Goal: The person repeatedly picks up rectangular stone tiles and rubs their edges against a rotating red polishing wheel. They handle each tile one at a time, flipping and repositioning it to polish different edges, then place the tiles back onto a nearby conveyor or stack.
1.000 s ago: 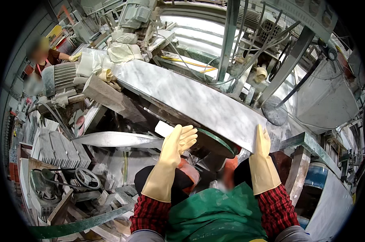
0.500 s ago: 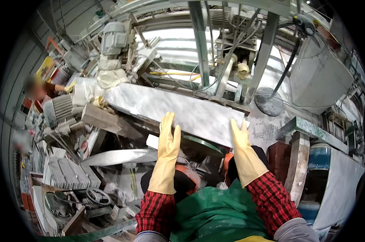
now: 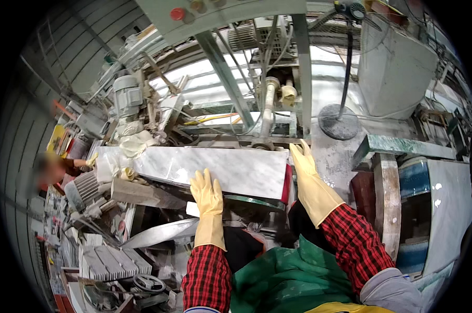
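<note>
A long slab of white, grey-veined marble [image 3: 215,169] is seen lying flat across the middle of the frame, stretched from the left centre toward the right centre, on the bed of a stone-working machine. Both hands are gloved in yellow rubber, above red-and-black checked sleeves. The left hand [image 3: 207,192] is laid flat, fingers spread wide, on the near long edge of the slab, just left of the frame's centre. The right hand [image 3: 305,168] is set open, fingers extended upward, against the right-hand end of the slab, where a red edge is visible; nothing is gripped by either hand. The slab thus lies between the hands and mostly to the upper left of them.

Under the slab's near edge a dark green round disc [image 3: 254,201] is partly shown. A grey electric motor [image 3: 126,94] is seen at the upper left, and a round fan base [image 3: 339,122] stands right of centre in the upper half. A green apron [image 3: 293,281] fills the lower centre. At the far left another person's gloved hand [image 3: 91,160] is held at the slab's far end. A stack of ribbed grey pieces [image 3: 113,261] lies at the lower left.
</note>
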Demonstrator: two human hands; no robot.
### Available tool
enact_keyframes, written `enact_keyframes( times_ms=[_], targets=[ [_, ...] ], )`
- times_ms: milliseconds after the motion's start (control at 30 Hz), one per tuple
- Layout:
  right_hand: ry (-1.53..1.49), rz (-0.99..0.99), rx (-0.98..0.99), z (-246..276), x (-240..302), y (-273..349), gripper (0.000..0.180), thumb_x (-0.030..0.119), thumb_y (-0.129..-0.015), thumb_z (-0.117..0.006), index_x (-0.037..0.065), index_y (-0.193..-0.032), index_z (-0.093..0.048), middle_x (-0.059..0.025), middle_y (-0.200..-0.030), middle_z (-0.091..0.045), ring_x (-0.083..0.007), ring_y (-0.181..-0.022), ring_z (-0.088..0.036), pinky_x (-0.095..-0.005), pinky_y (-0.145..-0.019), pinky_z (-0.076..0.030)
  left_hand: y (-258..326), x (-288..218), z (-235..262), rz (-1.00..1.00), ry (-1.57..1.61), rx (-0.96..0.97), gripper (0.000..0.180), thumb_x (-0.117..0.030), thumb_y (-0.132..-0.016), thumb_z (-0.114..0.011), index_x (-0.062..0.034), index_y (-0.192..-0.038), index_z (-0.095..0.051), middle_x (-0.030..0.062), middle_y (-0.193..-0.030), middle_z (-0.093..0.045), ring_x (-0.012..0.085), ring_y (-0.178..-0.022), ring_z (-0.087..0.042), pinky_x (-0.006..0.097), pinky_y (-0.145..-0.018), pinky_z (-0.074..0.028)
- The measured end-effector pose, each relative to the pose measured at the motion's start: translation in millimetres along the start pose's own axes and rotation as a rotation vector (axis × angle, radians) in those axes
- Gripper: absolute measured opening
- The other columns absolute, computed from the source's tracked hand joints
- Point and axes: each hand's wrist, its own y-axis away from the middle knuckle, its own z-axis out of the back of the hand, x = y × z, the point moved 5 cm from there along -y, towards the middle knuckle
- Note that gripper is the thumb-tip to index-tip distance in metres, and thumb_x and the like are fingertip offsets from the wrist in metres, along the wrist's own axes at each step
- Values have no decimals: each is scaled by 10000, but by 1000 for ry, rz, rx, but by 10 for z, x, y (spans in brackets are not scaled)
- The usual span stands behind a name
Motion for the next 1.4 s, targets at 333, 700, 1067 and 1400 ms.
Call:
enact_keyframes(
  times_ms=[333, 700, 1067, 1400],
  targets=[
    [-153, 18, -66, 168, 351, 32, 507, 264, -964, -594, 76, -1414, -455, -74, -1319, -566, -150, -1203, -533, -277, -997, -401, -69, 6, -84, 18, -8, 50, 561, -415, -986, -422, -167, -1487, -365, 236, -1545, -245, 504, -1403, -170, 549, -1154, -108],
    [-77, 81, 29, -13, 1263, 119, 511, 276, -968, -590, 29, -1395, -454, -141, -1279, -592, -203, -1183, -561, -310, -1015, -433, -62, 143, -150, 141, 7, 42, 564, -454, -993, -389, -174, -1482, -378, 201, -1554, -259, 439, -1434, -159, 514, -1170, -78],
    [98, -13, 462, -616, 812, -208, 480, 304, -952, -618, 30, -1335, -521, -103, -1140, -659, -154, -1008, -621, -275, -862, -497, -199, 238, -57, 330, 198, -298, 435, -350, -1028, -373, -149, -1398, -484, 213, -1508, -354, 363, -1414, -277, 485, -1158, -132],
    [-53, -168, 713, -529, 1132, 57, 443, 320, -973, -585, 42, -1315, -542, -157, -1128, -667, -180, -1004, -646, -301, -882, -518, -283, 61, -88, 335, 163, -176, 483, -379, -1028, -353, -104, -1405, -476, 198, -1479, -405, 372, -1391, -305, 479, -1160, -136]
  ],
)
